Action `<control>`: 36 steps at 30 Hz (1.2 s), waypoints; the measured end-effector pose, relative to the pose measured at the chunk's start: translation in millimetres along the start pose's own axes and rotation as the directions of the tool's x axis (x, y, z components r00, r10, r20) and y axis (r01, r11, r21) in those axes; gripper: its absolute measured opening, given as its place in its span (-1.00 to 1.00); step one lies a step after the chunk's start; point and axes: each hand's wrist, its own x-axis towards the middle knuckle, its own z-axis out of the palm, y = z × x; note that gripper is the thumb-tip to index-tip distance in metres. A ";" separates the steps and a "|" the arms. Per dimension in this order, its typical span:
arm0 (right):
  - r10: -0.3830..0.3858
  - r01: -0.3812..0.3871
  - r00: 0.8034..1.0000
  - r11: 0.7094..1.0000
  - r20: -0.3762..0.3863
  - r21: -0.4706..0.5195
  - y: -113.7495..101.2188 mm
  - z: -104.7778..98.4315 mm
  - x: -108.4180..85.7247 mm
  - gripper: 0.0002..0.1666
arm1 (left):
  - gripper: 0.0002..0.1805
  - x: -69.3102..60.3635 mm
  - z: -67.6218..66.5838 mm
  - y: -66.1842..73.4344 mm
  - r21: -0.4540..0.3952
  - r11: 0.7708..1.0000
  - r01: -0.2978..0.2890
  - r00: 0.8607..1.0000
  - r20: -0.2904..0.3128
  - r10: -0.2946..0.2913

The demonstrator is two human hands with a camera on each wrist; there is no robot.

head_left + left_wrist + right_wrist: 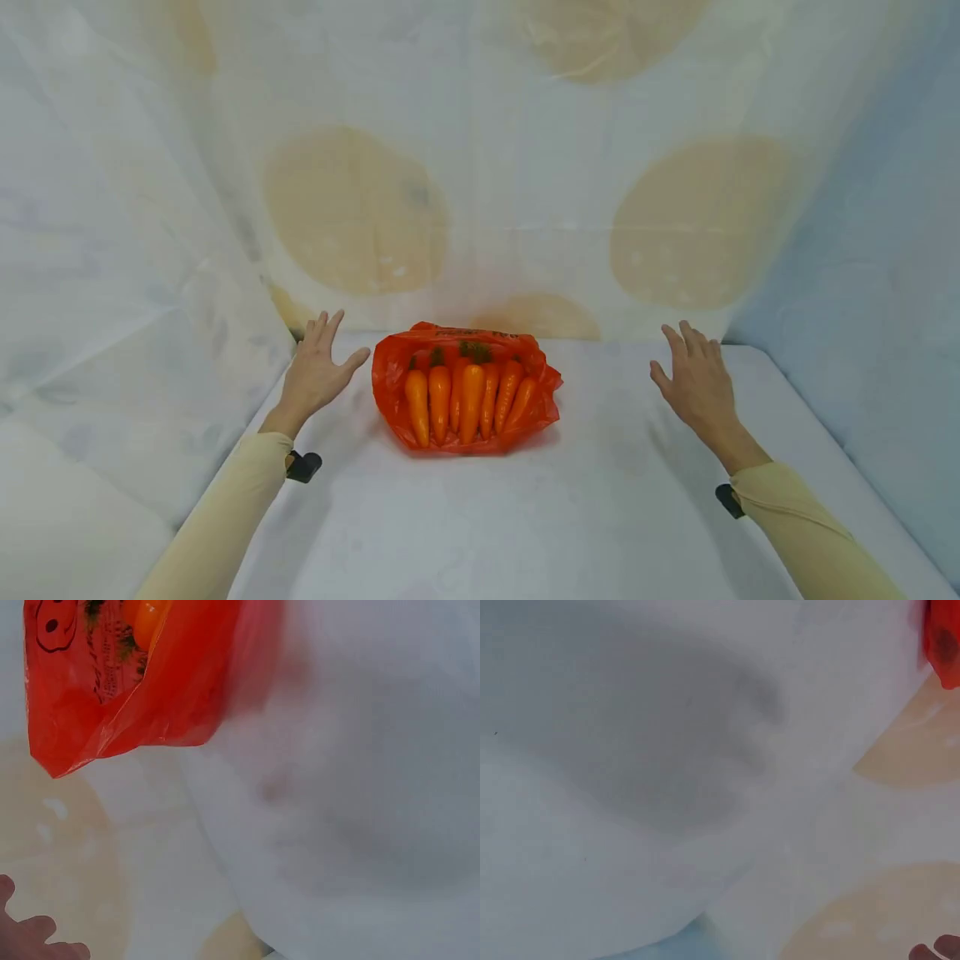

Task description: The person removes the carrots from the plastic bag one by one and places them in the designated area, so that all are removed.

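Several orange carrots (471,400) lie side by side in a red plastic bag (390,375) on the white table, their green tops pointing to the back. To the left of the bag, my left hand (318,375) hovers with fingers spread, holding nothing. Farther off on the right, my right hand (699,387) is also raised over the table with its fingers extended. In the left wrist view, part of the red bag (172,690) with dark print shows, and fingertips (34,934) enter the lower left corner. The right wrist view catches only a corner of the bag (946,645).
The white table (600,517) meets a pale sheet (517,183) with large tan spots at the back. Similar sheeting hangs as a left wall (97,250) and a bluish right wall (877,292). Dark wrist devices (303,467) sit on both sleeves.
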 end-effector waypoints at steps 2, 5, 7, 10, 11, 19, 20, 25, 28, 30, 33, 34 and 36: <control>-0.005 0.005 1.000 1.000 -0.014 0.019 -3.6 1.4 2.4 -0.31 | -0.05 -2.6 0.7 -1.5 -0.069 0.997 0.042 0.999 0.006 -0.042; -0.003 0.004 1.000 0.999 -0.014 0.044 -10.0 3.8 4.5 -0.35 | -0.05 -6.0 2.4 -2.8 -0.185 0.979 0.081 0.997 0.025 -0.078; -0.011 0.011 1.000 0.998 -0.013 0.059 -13.4 6.0 5.2 -0.37 | -0.05 -7.2 4.4 -2.2 -0.266 0.959 0.100 0.995 0.049 -0.090; -0.024 0.024 1.000 0.997 0.005 0.072 -18.9 8.2 5.9 -0.36 | -0.04 -7.7 9.2 0.2 -0.371 0.920 0.129 0.990 0.098 -0.100; -0.028 0.026 0.999 0.997 0.019 0.076 -20.8 9.1 5.9 -0.36 | -0.04 -7.5 11.4 0.7 -0.400 0.905 0.143 0.988 0.118 -0.104; -0.055 0.044 0.994 0.992 0.092 0.119 -37.8 15.4 4.5 -0.34 | -0.05 -9.7 28.6 5.5 -0.542 0.817 0.197 0.975 0.195 -0.106; -0.047 0.034 0.994 0.992 0.103 0.124 -40.4 15.6 4.3 -0.34 | -0.04 -10.2 30.4 5.4 -0.557 0.806 0.201 0.974 0.198 -0.106; 0.005 -0.033 0.986 0.986 0.166 0.164 -53.7 19.6 5.1 -0.31 | -0.02 -13.0 42.0 2.5 -0.617 0.751 0.236 0.967 0.224 -0.121; 0.021 -0.061 0.979 0.979 0.202 0.192 -61.9 23.4 4.6 -0.28 | -0.01 -16.2 50.2 0.2 -0.620 0.740 0.261 0.961 0.243 -0.136; 0.022 -0.071 0.976 0.973 0.215 0.221 -67.8 25.8 4.1 -0.27 | -0.01 -18.2 55.6 -0.6 -0.618 0.735 0.280 0.955 0.259 -0.145; 0.021 -0.084 0.973 0.960 0.228 0.267 -77.7 28.5 3.8 -0.28 | -0.01 -19.8 64.1 -0.5 -0.626 0.719 0.304 0.946 0.288 -0.149; 0.020 -0.086 0.973 0.955 0.231 0.282 -81.5 29.3 3.9 -0.28 | -0.01 -20.2 66.8 0.0 -0.630 0.710 0.314 0.942 0.299 -0.151; 0.012 -0.088 0.971 0.946 0.237 0.311 -89.4 31.1 3.9 -0.28 | 0.00 -20.7 72.1 1.3 -0.648 0.688 0.328 0.937 0.315 -0.150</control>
